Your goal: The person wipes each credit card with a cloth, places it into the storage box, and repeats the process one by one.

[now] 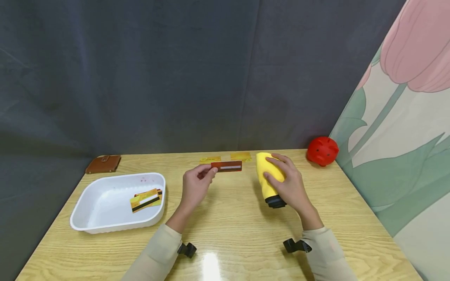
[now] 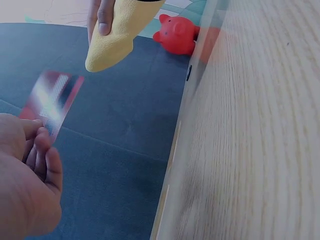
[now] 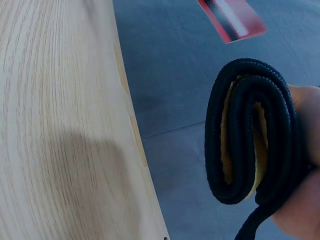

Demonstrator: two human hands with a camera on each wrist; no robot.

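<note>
Between thumb and fingers, my left hand [image 1: 197, 183] pinches a red card [image 1: 226, 166] with a pale strip, held up off the table. In the left wrist view the card [image 2: 52, 100] looks slightly blurred. My right hand [image 1: 289, 181] grips a rolled yellow cloth [image 1: 270, 175] with a dark edge at its lower end. From the right wrist, the folded dark edge [image 3: 240, 135] shows in layers with yellow inside. Card and cloth are apart. Behind the red card, two yellow cards [image 1: 240, 156] lie near the back of the table.
A white tray [image 1: 117, 226] stands at the left with several cards [image 1: 145, 200] in its right end. Behind it lies a brown leather wallet [image 1: 103, 164]. A red piggy bank [image 1: 322, 151] sits at the back right. Dark curtain [image 1: 168, 78] borders the table [image 1: 228, 218] behind.
</note>
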